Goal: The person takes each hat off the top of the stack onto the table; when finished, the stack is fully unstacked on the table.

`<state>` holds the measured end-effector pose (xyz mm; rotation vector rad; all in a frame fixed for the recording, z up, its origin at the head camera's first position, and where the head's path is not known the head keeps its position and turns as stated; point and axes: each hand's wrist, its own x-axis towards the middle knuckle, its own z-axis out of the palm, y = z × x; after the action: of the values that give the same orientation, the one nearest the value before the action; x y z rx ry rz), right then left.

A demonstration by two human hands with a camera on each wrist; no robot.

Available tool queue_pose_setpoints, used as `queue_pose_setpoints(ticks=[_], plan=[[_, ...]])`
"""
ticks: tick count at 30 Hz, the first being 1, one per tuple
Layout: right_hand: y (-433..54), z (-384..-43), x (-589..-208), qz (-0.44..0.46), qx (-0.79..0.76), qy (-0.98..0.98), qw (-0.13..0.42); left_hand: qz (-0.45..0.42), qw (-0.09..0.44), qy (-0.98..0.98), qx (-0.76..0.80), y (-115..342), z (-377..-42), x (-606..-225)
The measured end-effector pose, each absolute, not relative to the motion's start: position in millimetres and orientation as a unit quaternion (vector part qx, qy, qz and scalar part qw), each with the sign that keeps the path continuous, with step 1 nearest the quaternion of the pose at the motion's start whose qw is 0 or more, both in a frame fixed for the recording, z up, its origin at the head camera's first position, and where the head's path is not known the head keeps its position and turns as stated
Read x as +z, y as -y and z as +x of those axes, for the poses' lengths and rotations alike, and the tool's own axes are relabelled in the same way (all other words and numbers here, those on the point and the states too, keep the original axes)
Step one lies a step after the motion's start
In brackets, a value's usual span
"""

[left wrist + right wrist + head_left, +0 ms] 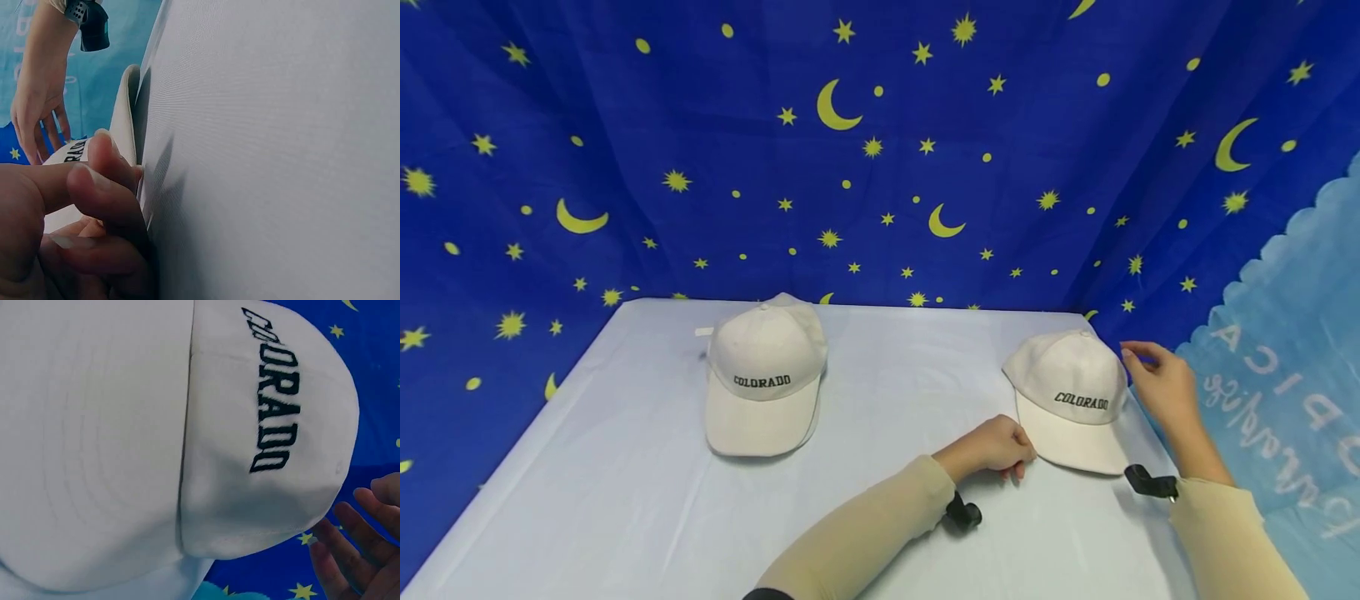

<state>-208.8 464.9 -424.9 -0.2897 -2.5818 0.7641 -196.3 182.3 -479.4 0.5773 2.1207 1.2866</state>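
Tbl (pixel 895 375): cap (pixel 1071 392) btwn L/R fingers (pixel 361 532)

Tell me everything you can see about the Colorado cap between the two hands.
The cap sits upright on the white table near its right edge, brim toward the viewer. It looks like off-white cloth, with a rounded crown, dark embroidered-looking COLORADO lettering and faint curved stitching on the brim. The left grip is at the brim's edge and the right grip beside the crown; whether either touches it is unclear.
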Motion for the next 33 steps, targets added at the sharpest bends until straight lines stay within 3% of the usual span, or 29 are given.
queue_pose_setpoints(ticks=[16,33], plan=[[-424.2,-212.2,-406.1,-0.053,0.316,0.905,0.279,0.194,0.28,-0.801,0.493,-151.1,-198.5,-478.0],[-348.0,-216.3,-383.0,0.027,0.356,0.9,0.251,0.198,0.268,-0.779,0.531,-109.3,-202.6,-471.2]])
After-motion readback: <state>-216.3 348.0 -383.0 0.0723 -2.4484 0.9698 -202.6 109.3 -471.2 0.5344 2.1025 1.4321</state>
